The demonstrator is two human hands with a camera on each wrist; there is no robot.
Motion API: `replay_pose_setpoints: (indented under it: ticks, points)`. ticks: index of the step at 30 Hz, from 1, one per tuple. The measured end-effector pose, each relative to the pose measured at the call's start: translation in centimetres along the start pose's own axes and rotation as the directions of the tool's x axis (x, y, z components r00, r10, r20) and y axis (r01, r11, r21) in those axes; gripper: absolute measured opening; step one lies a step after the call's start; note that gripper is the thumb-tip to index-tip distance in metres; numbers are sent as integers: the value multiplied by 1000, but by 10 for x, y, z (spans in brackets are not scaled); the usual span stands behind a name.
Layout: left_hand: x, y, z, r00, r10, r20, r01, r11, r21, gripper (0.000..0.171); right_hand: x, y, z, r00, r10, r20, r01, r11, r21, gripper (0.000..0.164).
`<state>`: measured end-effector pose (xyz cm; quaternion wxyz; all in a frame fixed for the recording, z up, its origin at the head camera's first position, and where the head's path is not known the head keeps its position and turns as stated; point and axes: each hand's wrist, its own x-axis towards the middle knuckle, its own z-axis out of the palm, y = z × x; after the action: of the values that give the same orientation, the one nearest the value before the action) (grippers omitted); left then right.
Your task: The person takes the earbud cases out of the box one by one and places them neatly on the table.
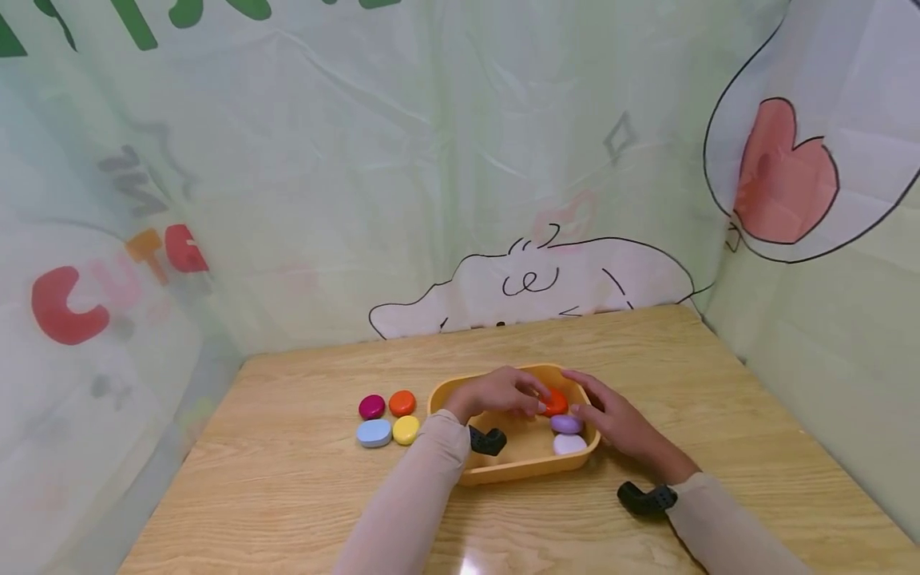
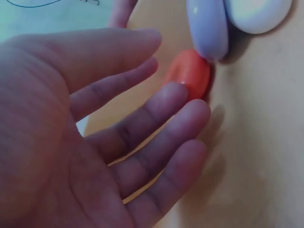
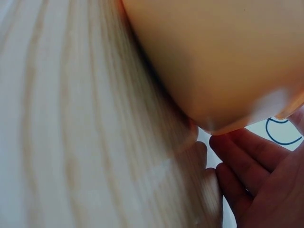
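A shallow orange plastic tray (image 1: 517, 465) with rounded corners sits on the wooden table. My left hand (image 1: 503, 391) reaches over its left side, fingers loosely bent beside a smooth red-orange rounded piece (image 1: 554, 402). In the left wrist view a fingertip overlaps the red-orange piece (image 2: 191, 71); whether it touches cannot be told. A purple piece (image 1: 566, 424) and a pale lavender piece (image 1: 569, 444) lie along the tray's right end. There my right hand (image 1: 611, 411) holds the wall, thumb at the rim and fingers outside, as the right wrist view (image 3: 251, 166) partly shows.
Left of the tray, on the table, lie a magenta piece (image 1: 371, 407), an orange piece (image 1: 402, 402), a light blue piece (image 1: 374, 433) and a yellow piece (image 1: 406, 430). A printed curtain (image 1: 323, 200) hangs behind the table. Both wrists carry black camera mounts (image 1: 647, 500).
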<state>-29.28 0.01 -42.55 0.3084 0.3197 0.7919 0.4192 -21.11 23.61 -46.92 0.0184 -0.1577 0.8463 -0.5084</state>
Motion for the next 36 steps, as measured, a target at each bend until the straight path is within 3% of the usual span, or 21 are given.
replay_pose_setpoints:
  ticks: [6,13,20,24,31,36]
  points:
    - [2,0,4,999,-38,-11,39,999,10,39,0,-1,0,1000,6,-2,-6,1000,-3,55]
    - [11,-4,12,997,-48,-53,55,989,136,49,1,0,1,1000,-4,-8,4,1000,-15,55]
    - [14,-6,15,993,-66,-93,87,966,242,45,2,2,2,1000,-9,-9,8,1000,-29,55]
    - [16,-7,14,993,-58,-103,84,959,270,43,4,4,1,1000,-20,-14,20,999,-41,55]
    - [16,-8,15,994,-56,-95,82,951,299,54,4,3,0,1000,-21,-7,21,999,-37,56]
    - [15,-8,15,991,-70,-114,105,937,334,46,2,2,1,1000,-18,-12,18,999,-41,55]
